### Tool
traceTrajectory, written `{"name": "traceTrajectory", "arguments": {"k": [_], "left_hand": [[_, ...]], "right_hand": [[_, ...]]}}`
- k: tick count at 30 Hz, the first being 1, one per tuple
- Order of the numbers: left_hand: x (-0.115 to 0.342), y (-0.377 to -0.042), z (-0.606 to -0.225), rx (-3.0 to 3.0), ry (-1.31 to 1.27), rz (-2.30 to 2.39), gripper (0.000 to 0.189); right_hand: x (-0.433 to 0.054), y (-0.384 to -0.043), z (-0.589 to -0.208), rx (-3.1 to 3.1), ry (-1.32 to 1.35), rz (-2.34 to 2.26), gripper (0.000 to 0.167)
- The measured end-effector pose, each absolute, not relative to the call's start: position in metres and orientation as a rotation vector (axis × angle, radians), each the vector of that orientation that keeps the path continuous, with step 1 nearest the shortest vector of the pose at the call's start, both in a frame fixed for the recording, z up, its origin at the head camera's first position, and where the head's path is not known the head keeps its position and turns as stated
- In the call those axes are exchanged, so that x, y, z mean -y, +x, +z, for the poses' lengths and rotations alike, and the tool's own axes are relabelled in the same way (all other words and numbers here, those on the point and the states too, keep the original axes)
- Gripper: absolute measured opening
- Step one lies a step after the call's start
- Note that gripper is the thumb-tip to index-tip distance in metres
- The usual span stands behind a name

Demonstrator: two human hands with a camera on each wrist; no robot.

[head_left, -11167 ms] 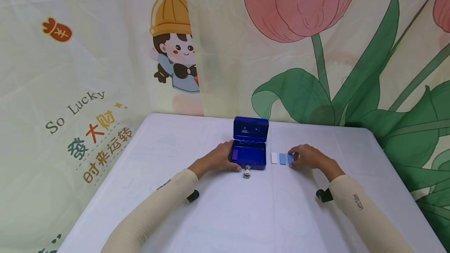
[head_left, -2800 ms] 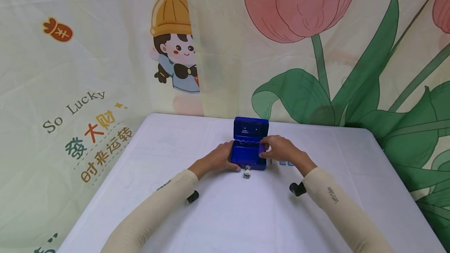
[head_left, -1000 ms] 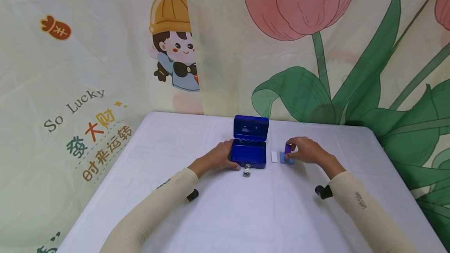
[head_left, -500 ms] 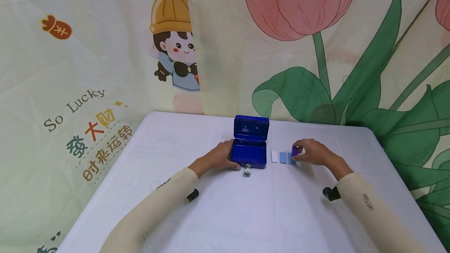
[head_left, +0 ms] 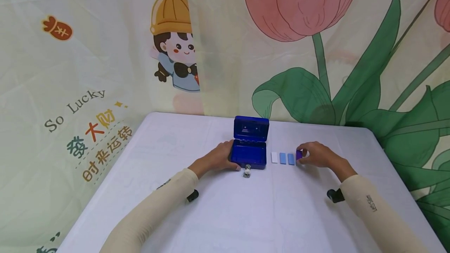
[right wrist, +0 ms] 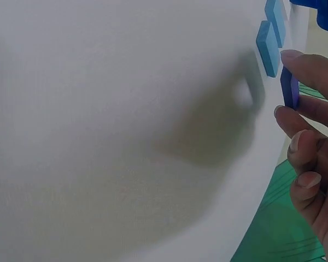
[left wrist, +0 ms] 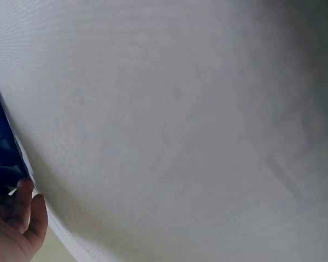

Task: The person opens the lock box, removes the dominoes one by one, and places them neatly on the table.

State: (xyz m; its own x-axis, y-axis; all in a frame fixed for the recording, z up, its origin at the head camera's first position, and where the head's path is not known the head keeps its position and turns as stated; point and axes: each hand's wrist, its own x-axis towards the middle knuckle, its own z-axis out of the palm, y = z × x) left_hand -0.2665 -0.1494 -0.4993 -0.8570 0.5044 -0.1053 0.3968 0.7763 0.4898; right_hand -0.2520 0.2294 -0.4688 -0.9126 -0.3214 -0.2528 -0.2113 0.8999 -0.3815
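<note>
My right hand [head_left: 318, 154] pinches a small purple block [head_left: 299, 155] between thumb and fingertips, at the right end of a row of blocks. In the right wrist view the purple block [right wrist: 288, 88] shows held by its ends, with a shadow on the tabletop beside it. The row has a white block [head_left: 274, 157], a light blue block [head_left: 283, 158] and another light blue block [head_left: 291, 159]. My left hand [head_left: 219, 156] grips the left side of a dark blue cash box [head_left: 249, 165], thumb at its front corner. The box's lid [head_left: 251, 129] stands raised and nothing lies inside.
A metal clasp or lock [head_left: 247, 171] hangs at the front of the box. The white-covered table [head_left: 246, 214] ends at a printed cloth backdrop [head_left: 225, 50] behind the box. Black wrist cameras sit under both sleeves.
My right hand has taken the purple block out of the box and carried it right, past the white and light blue blocks. My left hand has stayed on the box.
</note>
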Motion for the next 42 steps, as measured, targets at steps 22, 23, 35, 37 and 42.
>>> {"name": "traceTrajectory", "arguments": {"k": [22,23,35,37,42], "left_hand": [[0.1500,-0.2664,-0.4977,-2.736,0.690,0.658,0.112],[0.1501,-0.2665,-0.4978,-2.736,0.694,0.660,0.112],[0.1513,-0.2675,-0.4981,-2.745,0.772,0.650,0.112],[0.1516,-0.2670,-0.4981,-2.746,0.778,0.648,0.111],[0.1532,-0.2660,-0.4956,-2.733,0.761,0.622,0.112]], "right_hand": [[-0.2345,-0.2491,-0.4755,-2.695,-0.388,-0.477,0.057],[-0.2347,-0.2492,-0.4754,-2.691,-0.390,-0.476,0.057],[-0.2346,-0.2487,-0.4746,-2.674,-0.389,-0.487,0.056],[-0.2352,-0.2490,-0.4756,-2.673,-0.385,-0.490,0.056],[-0.2374,-0.2477,-0.4780,-2.676,-0.352,-0.528,0.058]]}}
